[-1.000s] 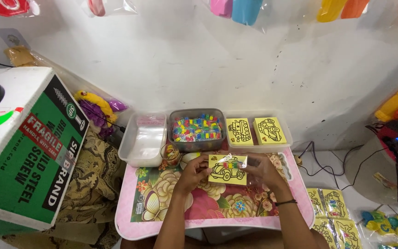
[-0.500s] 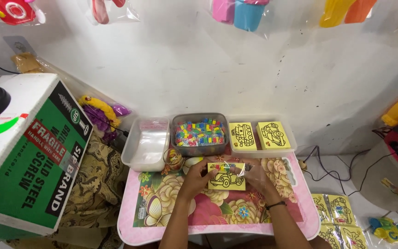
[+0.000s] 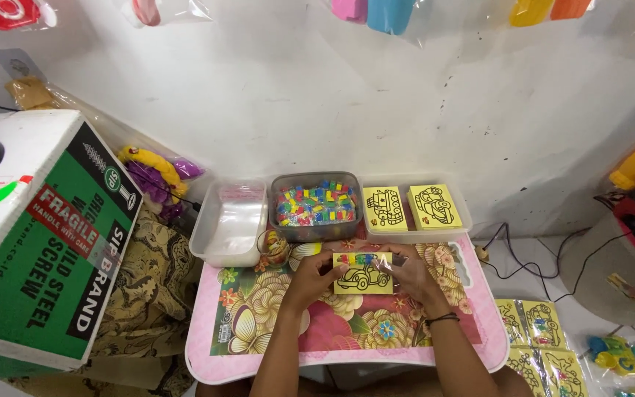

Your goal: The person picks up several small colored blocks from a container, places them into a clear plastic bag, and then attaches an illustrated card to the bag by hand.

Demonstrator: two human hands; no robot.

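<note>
Head view: both hands work over a small lap table (image 3: 273, 351) with a pink rim and a floral top, set on the floor against a scuffed white wall (image 3: 317, 95). The left hand (image 3: 310, 276) and right hand (image 3: 409, 273) hold a yellow card (image 3: 362, 274) between them, fingers closed narrowly on its left and right edges; the card carries a black car outline and sits in a clear sleeve with small coloured pieces along its top. It is held just above the table's back half, near a grey tub (image 3: 316, 207) of mixed coloured pieces. Left of the tub, a clear tray (image 3: 231, 220) holds plastic bags; right of it, another tray (image 3: 413, 208) holds two yellow outline cards. A green-and-white cardboard box (image 3: 45, 235) stands at far left over patterned cloth (image 3: 148, 294). More packed cards (image 3: 542, 342) lie on the floor at right, beside black cables (image 3: 523, 257). Coloured toys in plastic (image 3: 384, 11) hang along the top.
</note>
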